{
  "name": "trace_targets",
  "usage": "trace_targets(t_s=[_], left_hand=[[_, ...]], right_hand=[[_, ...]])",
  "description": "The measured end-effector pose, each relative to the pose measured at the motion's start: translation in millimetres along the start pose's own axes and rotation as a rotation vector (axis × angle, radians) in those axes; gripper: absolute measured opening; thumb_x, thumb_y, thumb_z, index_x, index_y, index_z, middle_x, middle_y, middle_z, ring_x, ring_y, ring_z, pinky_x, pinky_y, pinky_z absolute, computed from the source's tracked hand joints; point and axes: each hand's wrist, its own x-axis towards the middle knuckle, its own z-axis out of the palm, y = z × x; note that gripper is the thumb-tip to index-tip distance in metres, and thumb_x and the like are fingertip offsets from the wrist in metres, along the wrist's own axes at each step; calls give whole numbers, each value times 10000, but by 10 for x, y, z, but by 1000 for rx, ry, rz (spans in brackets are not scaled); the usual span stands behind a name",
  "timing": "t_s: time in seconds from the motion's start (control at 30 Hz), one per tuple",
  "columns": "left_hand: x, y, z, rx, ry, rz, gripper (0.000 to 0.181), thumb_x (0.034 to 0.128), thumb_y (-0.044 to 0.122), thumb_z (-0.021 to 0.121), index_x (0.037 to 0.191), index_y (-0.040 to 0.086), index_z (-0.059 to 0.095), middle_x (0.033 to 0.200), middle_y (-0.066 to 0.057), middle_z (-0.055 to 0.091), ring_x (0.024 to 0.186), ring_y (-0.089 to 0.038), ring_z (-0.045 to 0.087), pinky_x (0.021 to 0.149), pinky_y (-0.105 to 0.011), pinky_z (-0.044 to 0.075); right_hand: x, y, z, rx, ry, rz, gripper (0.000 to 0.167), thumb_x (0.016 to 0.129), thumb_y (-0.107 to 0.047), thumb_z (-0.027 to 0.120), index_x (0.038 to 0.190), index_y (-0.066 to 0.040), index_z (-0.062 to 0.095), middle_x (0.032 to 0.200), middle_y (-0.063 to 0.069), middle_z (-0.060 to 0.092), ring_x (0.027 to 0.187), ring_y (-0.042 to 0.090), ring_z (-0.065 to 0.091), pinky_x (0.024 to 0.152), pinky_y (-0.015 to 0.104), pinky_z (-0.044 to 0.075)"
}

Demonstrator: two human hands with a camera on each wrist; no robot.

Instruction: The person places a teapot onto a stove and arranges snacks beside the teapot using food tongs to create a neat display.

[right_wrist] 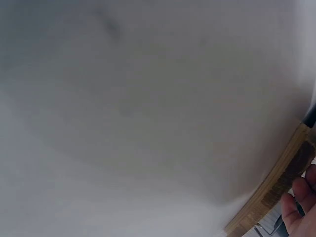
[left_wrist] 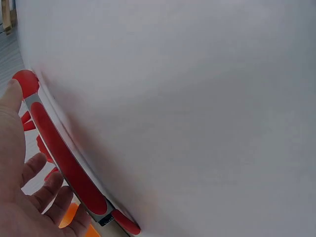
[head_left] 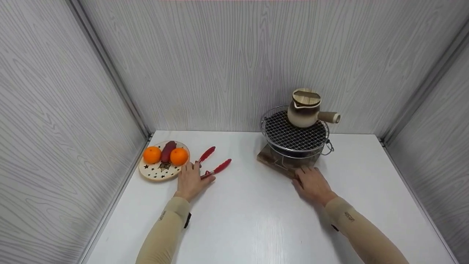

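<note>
My left hand lies just right of the plate, at the near end of red-tipped tongs. In the left wrist view, the thumb of that hand touches the rounded red end of the tongs, and the other fingers are spread loosely along the handle. My right hand rests its fingers at the near right corner of a wooden board beneath a round wire grill. The right wrist view shows only fingertips beside the board's edge.
At the left, a star-patterned plate holds two oranges and a reddish-purple, elongated item. A side-handled pot with a wooden lid stands on the grill. Grey wood-grain panels enclose the white table at the back and sides.
</note>
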Motion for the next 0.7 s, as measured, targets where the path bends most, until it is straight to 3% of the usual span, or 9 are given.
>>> trace_targets(t_s=[0.17, 0.47, 0.7], left_hand=[[1, -9, -4, -27, 1, -23, 1085, 897, 650, 889, 1639, -10, 454, 1648, -297, 468, 1495, -476, 459, 1273, -649, 453], [-17, -41, -20, -8, -34, -95, 1035, 890, 631, 908, 1528, -60, 477, 1494, -285, 529, 1352, -450, 517, 1192, -598, 534], [-27, -88, -38, 4, -79, -126, 1015, 934, 651, 855, 1545, -71, 486, 1500, -312, 535, 1359, -473, 531, 1196, -609, 527]], right_hand=[[19, 30, 10, -47, -25, -7, 235, 1080, -305, 746, 1123, -112, 619, 1135, 138, 658, 1114, 375, 626, 1027, 603, 541], [29, 50, 7, 8, 41, -98, 269, 1018, -226, 822, 1140, -62, 647, 1141, 155, 656, 1099, 382, 625, 1037, 593, 546], [58, 67, -92, 30, -25, -69, 295, 1011, -233, 841, 1166, -47, 673, 1153, 164, 683, 1133, 398, 651, 1084, 595, 548]])
